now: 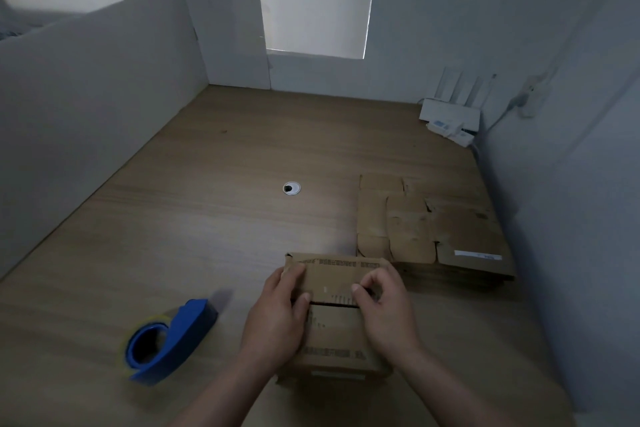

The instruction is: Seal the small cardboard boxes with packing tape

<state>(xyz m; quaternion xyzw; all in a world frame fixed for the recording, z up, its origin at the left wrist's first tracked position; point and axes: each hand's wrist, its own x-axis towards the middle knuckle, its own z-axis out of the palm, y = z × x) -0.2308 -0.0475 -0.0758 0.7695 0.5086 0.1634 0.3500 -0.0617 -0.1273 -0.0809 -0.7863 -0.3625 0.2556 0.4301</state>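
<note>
A small brown cardboard box (332, 326) stands on the wooden desk in front of me, its two top flaps meeting at a dark seam across the middle. My left hand (280, 315) rests on the box's left side with the thumb at the seam. My right hand (384, 308) lies on the right side, its curled fingers and thumb pinching the far flap's edge at the seam. A blue tape dispenser (169, 340) with a roll of clear tape lies on the desk to the left of the box, apart from both hands.
A stack of flattened cardboard boxes (433, 229) lies at the right, just behind the box. A cable hole (291, 188) sits mid-desk. White partition boards (104, 107) line the left side; a white router (450, 114) stands in the far right corner by the wall.
</note>
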